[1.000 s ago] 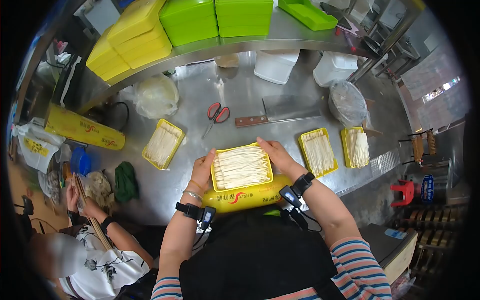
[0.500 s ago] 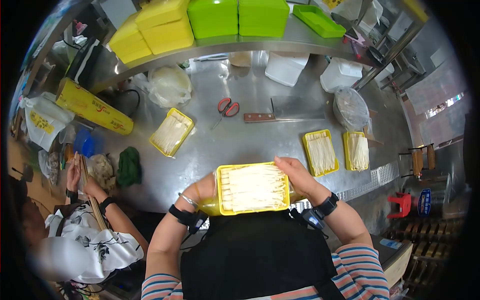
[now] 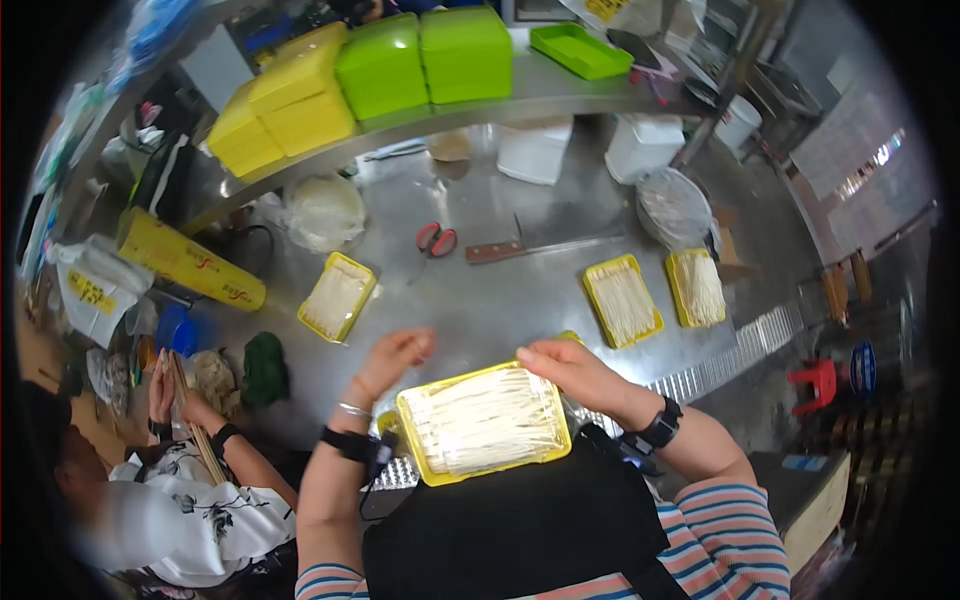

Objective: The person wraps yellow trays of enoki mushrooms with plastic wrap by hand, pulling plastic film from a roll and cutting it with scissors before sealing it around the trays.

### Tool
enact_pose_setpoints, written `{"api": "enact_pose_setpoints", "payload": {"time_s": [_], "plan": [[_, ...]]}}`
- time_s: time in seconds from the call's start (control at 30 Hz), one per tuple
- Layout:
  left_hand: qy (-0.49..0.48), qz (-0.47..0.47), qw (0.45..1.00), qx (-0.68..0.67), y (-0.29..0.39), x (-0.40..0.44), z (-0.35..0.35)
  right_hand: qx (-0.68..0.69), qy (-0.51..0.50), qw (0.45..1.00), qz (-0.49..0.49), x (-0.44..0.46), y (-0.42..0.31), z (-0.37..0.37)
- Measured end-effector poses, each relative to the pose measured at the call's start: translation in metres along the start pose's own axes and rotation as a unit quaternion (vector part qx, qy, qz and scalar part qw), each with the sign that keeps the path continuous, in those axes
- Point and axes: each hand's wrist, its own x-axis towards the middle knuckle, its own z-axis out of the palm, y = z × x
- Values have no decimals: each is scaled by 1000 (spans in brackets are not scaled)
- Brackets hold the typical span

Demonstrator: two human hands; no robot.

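Note:
My right hand [image 3: 585, 378] grips the far right corner of a yellow tray of enoki mushrooms [image 3: 488, 418], thumb over the rim. Clear film shines across the mushrooms. The tray is tilted and held close to my black apron. My left hand [image 3: 398, 352] is raised just beyond the tray's left corner, apart from the rim. Its fingers are curled together; whether film is pinched in them is too blurred to tell. On the steel table [image 3: 455, 310] lie three more filled yellow trays: one at left [image 3: 338, 298] and two at right, a nearer one [image 3: 624, 300] and a farther one [image 3: 697, 288].
Red-handled scissors [image 3: 436, 240] and a wooden-handled cleaver [image 3: 497, 252] lie beyond the trays. A yellow film box [image 3: 195, 262] stands at left. Stacked yellow [image 3: 300, 90] and green trays [image 3: 465, 58] sit on the shelf. A co-worker [image 3: 190, 480] holds thin sticks at left.
My left hand has come off the tray's left side and risen, fingers curled. The tray has tilted and shifted left and toward me, still in my right hand. The view has turned slightly.

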Motion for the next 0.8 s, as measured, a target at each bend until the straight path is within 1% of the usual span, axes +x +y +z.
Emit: {"api": "enact_pose_setpoints", "payload": {"time_s": [0.03, 0.07, 0.1, 0.13, 0.17, 0.2, 0.23, 0.3, 0.33, 0.37, 0.43, 0.47, 0.5, 0.53, 0.57, 0.63, 0.7, 0.77, 0.8], "plan": [[-38, 32, 998, -27, 41, -9, 1, -36, -5, 999, -5, -1, 0, 1], [-72, 64, 994, -55, 75, -19, 4, -25, -5, 1000, -2, 1, 5, 2], [-76, 59, 994, -53, 91, -25, 10, -19, -2, 1000, 0, 2, 7, 4], [-136, 95, 986, 24, 106, -28, 20, -12, -3, 1000, -6, 3, 8, 6], [-196, 131, 966, 102, 116, -28, 29, -5, -3, 1000, -14, 5, 8, 7], [-248, 110, 954, 125, 120, -29, 38, 2, 4, 1000, -17, 5, 8, 8], [-257, 109, 951, 131, 119, -32, 42, -28, -10, 999, -21, 3, 6, 8], [-257, 57, 964, 46, 114, -37, 51, -89, -32, 995, -26, -3, 4, 1], [-261, 43, 964, 35, 111, -39, 49, -49, -49, 998, -1, -7, 6, -4], [-269, 42, 962, 39, 110, -41, 49, -45, -42, 998, -1, -11, 8, -8], [-267, 13, 964, -17, 110, -46, 48, 2, 41, 999, -19, -18, 12, -17], [-269, 12, 963, -12, 110, -48, 48, 36, 57, 997, -33, -23, 16, -23], [-265, 20, 964, -20, 109, -50, 48, 40, 59, 997, -36, -26, 21, -27], [-261, 27, 964, -28, 108, -52, 49, -66, 94, 984, -133, -30, 26, -28], [-265, 24, 964, -26, 106, -53, 49, -171, 129, 951, -225, -33, 30, -29], [-252, 22, 967, -41, 103, -53, 50, -179, 139, 945, -236, -35, 26, -23], [-246, 11, 968, -43, 104, -55, 54, -326, 185, 862, -342, -31, 29, -15], [-235, 2, 971, -45, 106, -57, 55, -306, 203, 867, -338, -25, 32, -10], [-233, -3, 971, -53, 107, -58, 57, -331, 219, 844, -360, -20, 36, -10]]}}
